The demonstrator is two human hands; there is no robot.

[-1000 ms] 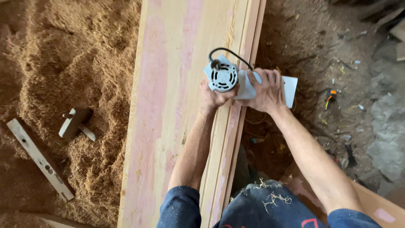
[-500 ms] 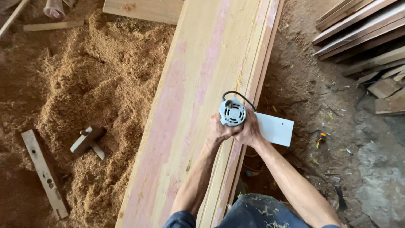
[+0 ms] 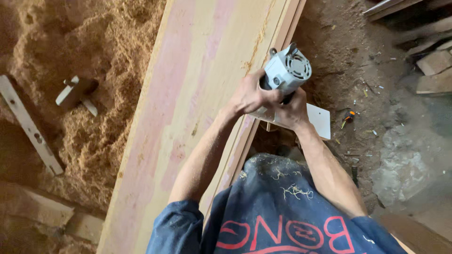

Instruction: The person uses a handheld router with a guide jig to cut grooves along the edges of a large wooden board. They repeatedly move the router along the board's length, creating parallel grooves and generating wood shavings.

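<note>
The grey, ribbed-top electric router [image 3: 286, 71] sits at the right edge of the long pale wooden board with pink streaks [image 3: 188, 108], its white flat base plate [image 3: 320, 120] jutting out right. My left hand [image 3: 249, 96] and right hand [image 3: 292, 112] are both clenched around its body. Loose sawdust [image 3: 103, 70] lies far left, with a small wooden hand plane [image 3: 75, 91] on it.

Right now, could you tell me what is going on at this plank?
A person grips a grey power tool with both hands, left hand and right hand, at the right edge of a long pale plank. The tool's flat white base sticks out past that edge. Sawdust lies heaped to the left.
</note>
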